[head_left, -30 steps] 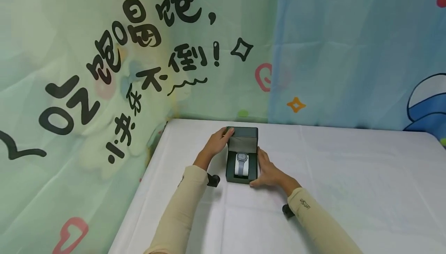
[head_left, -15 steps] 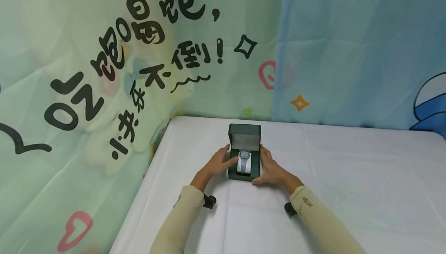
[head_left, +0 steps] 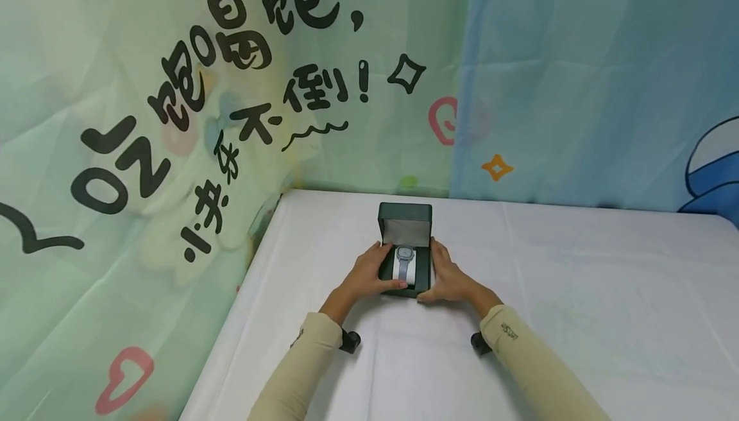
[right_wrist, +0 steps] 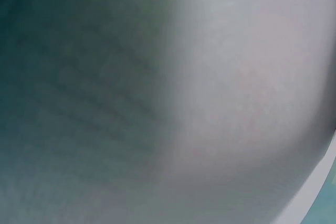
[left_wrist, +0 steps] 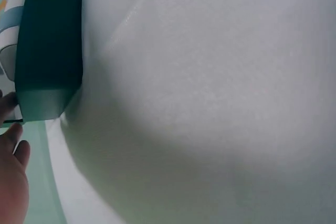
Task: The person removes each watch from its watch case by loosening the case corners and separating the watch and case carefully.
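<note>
An open dark green watch box (head_left: 424, 270) stands on the white table with its lid raised at the back. Inside, a wristwatch (head_left: 405, 255) with a blue-grey strap is wrapped round a white cushion (head_left: 412, 272). My left hand (head_left: 366, 273) reaches over the box's left wall, its fingers at the cushion's upper left edge and the thumb across its lower front. I cannot tell whether they pinch the cushion. My right hand (head_left: 453, 280) grips the box from the right, thumb at the front corner, fingers along the side. In the right wrist view everything is blurred.
The white tablecloth (head_left: 577, 292) spreads round the box on all sides. A patterned curtain (head_left: 369, 171) with black lettering hangs behind and on the left. Dark wrist cameras (head_left: 350, 341) stick out below both forearms.
My left hand has come down from the raised lid, along the box's left side, to the cushion; its thumb has swung to the front. The right hand stays at the box's right side.
</note>
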Demonstrator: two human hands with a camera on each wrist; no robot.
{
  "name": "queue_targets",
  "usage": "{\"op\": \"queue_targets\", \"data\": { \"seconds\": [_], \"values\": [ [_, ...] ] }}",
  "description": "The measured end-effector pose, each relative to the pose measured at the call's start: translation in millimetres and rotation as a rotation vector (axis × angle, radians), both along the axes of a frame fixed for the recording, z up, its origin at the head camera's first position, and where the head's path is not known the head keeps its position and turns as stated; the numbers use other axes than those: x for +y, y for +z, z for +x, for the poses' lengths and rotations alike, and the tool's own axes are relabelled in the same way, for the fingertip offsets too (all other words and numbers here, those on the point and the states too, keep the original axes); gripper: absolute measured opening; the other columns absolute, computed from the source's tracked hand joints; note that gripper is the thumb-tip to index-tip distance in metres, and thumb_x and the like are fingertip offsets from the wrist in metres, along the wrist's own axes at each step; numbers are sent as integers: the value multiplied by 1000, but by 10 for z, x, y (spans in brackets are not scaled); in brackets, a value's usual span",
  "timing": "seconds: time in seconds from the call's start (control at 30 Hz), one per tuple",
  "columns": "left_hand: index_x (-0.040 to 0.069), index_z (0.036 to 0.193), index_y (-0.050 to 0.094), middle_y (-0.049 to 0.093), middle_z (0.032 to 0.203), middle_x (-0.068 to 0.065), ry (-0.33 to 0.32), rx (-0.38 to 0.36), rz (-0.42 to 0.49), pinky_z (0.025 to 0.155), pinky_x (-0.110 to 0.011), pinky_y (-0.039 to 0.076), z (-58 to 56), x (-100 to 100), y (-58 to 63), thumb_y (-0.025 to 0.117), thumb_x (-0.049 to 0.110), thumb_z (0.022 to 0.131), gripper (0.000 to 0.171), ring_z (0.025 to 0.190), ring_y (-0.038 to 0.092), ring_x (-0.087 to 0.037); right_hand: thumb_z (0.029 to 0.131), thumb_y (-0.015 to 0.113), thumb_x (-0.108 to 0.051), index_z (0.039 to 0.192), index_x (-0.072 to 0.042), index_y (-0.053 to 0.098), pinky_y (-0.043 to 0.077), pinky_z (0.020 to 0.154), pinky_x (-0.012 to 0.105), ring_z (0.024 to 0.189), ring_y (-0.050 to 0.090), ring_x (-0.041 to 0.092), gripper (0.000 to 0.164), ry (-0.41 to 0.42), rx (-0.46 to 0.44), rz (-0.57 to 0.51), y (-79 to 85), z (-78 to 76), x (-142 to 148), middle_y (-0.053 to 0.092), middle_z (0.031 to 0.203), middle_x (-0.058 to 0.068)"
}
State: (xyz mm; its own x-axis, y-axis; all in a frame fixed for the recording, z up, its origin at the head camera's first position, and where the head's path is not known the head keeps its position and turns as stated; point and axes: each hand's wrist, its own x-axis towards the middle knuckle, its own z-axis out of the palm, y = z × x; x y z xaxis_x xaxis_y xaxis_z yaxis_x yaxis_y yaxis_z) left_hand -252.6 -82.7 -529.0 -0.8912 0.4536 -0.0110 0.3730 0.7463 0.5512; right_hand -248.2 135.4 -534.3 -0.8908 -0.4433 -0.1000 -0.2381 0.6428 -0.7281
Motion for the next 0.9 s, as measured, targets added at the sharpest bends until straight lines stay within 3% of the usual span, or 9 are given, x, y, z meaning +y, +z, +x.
{"op": "queue_targets", "data": {
  "seconds": [0.37,0.73,0.9],
  "values": [
    [10,145,26,33,147,-7,-61,-16,-16,110,-49,21,-72,-30,-44,74,43,73,92,140,16,-30,60,84,-31,143,3,-11,26,102,60,131,20,49,131,0,-1,-10,-58,-11,20,0,148,26],
    [14,143,32,37,144,-6,-76,-34,41,109,-49,21,-130,-29,-35,75,38,73,85,137,20,-30,60,84,-31,143,5,-11,26,102,59,131,20,49,130,5,7,-2,-17,3,12,0,147,27],
    [12,141,36,42,141,-6,-86,10,39,108,-47,24,-131,-22,-32,77,37,71,85,134,26,-29,60,84,-31,143,5,-11,26,102,60,131,20,49,130,2,-2,-3,-8,12,11,0,147,27]
  ]
}}
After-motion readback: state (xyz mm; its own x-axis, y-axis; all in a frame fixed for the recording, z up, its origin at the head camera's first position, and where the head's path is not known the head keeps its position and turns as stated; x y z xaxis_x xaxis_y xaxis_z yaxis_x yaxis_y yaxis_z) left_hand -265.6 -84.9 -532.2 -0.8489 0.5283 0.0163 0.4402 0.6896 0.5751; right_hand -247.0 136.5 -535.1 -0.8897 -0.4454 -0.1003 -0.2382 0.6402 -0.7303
